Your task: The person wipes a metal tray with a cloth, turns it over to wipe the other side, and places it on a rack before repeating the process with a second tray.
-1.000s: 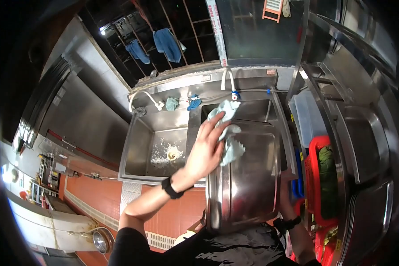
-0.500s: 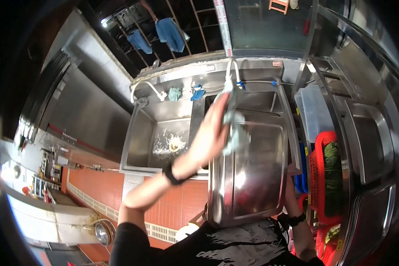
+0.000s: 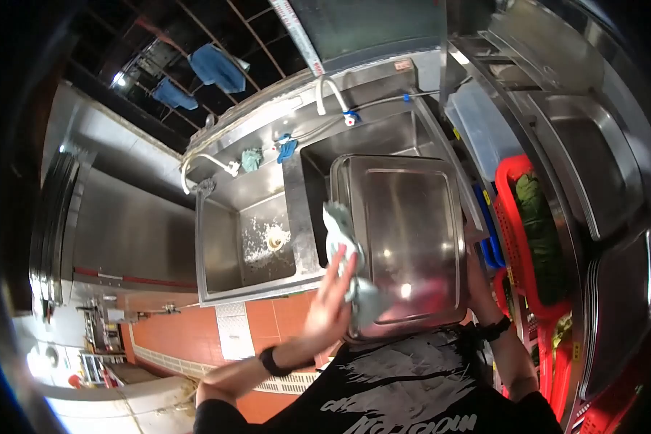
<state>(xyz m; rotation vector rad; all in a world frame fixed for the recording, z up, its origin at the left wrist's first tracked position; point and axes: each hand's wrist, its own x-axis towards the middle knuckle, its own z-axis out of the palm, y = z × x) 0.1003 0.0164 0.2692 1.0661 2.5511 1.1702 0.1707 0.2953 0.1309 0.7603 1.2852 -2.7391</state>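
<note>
Centrally, a two-basin stainless-steel sink [image 3: 301, 239] stands beyond a black shirt with a pale print [image 3: 412, 383], and a shiny rectangular steel pan [image 3: 412, 239] spans between them, overlapping the right basin in view. At the pan's right edge is the right hand [image 3: 477, 286], its fingers hidden, so its grip cannot be told; the left hand [image 3: 330, 305], fingers stretched, holds a crumpled pale-green cloth [image 3: 339, 226] along the pan's left side.

L hand [image 3: 333, 300] holds pale-green cloth [image 3: 338, 230] at L side of rect. stainless-steel pan [image 3: 410, 242]; R hand [image 3: 479, 291], partly hidden, at opp. edge.
</note>
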